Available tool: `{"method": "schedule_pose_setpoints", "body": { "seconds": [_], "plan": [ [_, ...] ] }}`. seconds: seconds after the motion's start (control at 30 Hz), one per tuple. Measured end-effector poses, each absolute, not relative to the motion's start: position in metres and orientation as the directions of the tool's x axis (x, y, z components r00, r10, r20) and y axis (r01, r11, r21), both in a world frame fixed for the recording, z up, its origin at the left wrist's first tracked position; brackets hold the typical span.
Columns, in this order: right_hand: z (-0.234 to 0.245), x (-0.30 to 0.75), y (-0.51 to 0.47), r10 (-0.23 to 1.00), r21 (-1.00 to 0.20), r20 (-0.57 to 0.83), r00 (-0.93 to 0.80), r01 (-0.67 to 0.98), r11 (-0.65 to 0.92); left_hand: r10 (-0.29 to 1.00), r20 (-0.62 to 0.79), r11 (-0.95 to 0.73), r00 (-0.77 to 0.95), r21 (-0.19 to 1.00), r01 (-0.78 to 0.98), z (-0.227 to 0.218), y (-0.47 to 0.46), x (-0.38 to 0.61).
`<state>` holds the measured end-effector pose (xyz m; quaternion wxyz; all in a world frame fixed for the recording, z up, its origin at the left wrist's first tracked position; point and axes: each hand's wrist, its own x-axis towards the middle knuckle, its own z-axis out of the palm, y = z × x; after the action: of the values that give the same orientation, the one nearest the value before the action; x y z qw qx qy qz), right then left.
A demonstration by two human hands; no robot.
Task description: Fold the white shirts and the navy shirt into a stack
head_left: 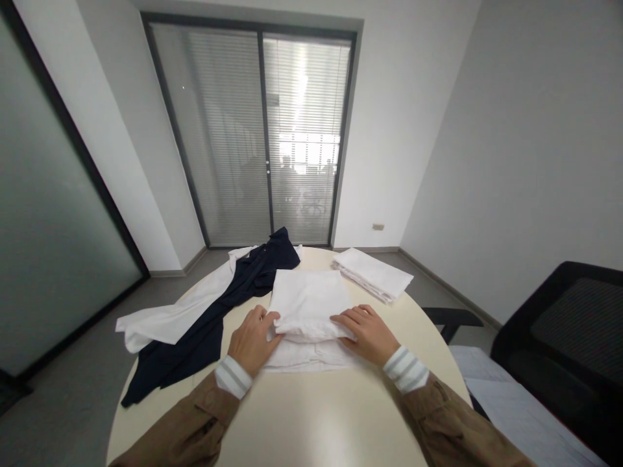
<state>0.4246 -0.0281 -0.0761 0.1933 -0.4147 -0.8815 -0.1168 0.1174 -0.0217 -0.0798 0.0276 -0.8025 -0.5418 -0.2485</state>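
Observation:
A white garment (311, 301), partly folded, lies in front of me on the round cream table (316, 421). My left hand (254, 338) grips the left end of its near folded edge between thumb and fingers. At the right end of that same edge, my right hand (367, 333) has its fingers over the cloth and the thumb beneath. Below the lifted fold, a lower layer of the white cloth shows, flat on the table. Which kind of garment it is, I cannot tell.
A dark navy shirt (195, 340) and a white garment (195, 311) lie loosely at the left. A folded white cloth (374, 272) rests at the back right, near the table's edge. A black office chair (564, 337) with white fabric (511, 402) on its seat stands on the right.

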Motion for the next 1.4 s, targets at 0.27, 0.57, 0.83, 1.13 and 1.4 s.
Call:
{"method": "schedule_pose_setpoints", "body": {
  "seconds": [0.27, 0.57, 0.83, 1.13, 1.4],
  "plan": [
    [-0.071, 0.392, -0.040, 0.775, 0.163, 0.412, -0.479, 0.876, 0.454, 0.678, 0.503, -0.610, 0.536, -0.021, 0.792, -0.082, -0.023, 0.138],
    [-0.078, 0.377, -0.046, 0.834, 0.224, 0.305, -0.460, 0.886, 0.406, 0.668, 0.363, -0.663, 0.649, -0.105, 0.741, -0.082, -0.026, 0.143],
    [-0.079, 0.369, -0.052, 0.815, 0.219, 0.260, -0.517, 0.854, 0.472, 0.580, 0.290, -0.750, 0.761, -0.175, 0.638, -0.094, -0.025, 0.141],
    [-0.090, 0.366, -0.058, 0.756, 0.296, 0.223, -0.616, 0.781, 0.549, 0.426, 0.323, -0.818, 0.845, -0.260, 0.512, -0.105, -0.023, 0.136],
    [-0.079, 0.371, -0.068, 0.734, 0.216, 0.177, -0.656, 0.753, 0.621, 0.388, 0.296, -0.862, 0.873, -0.217, 0.457, -0.096, -0.027, 0.134]
  ]
}}
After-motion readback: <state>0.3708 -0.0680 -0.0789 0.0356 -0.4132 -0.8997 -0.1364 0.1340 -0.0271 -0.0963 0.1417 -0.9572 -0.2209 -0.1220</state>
